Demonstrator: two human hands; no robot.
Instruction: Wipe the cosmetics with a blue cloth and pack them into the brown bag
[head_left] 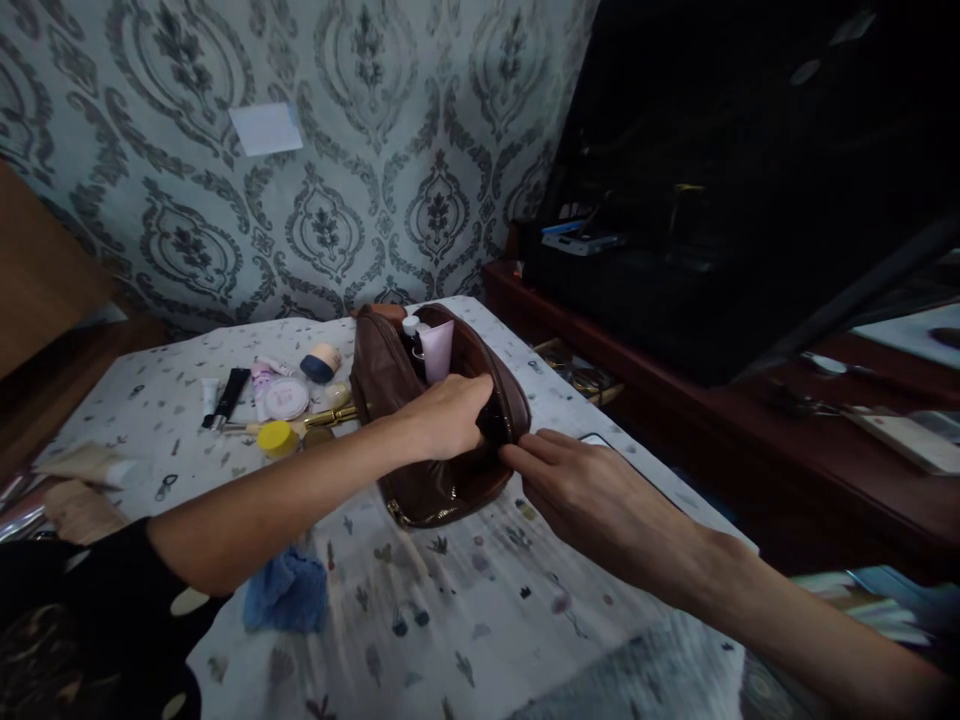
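Brown pouch [390, 385], rim clenched in the left hand's [448, 415] grip and pinched by the right hand [592, 490], could tip if tugged, spilling its upright tube [436, 350].

Glossy, seemingly leather pouch [420, 440], printed cloth tablecover [465, 600]

A brown leather toiletry bag [390, 385] stands upright on the table [465, 600], right of the table's middle and towards its far edge. It is soft and rounded, with its top unzipped and the mouth gaping upward. A gold zip runs along its lower side, facing the table's near edge. Inside, at the end nearest the table's far edge, a lilac tube [436, 350] and a white-capped bottle [410, 328] stand upright.
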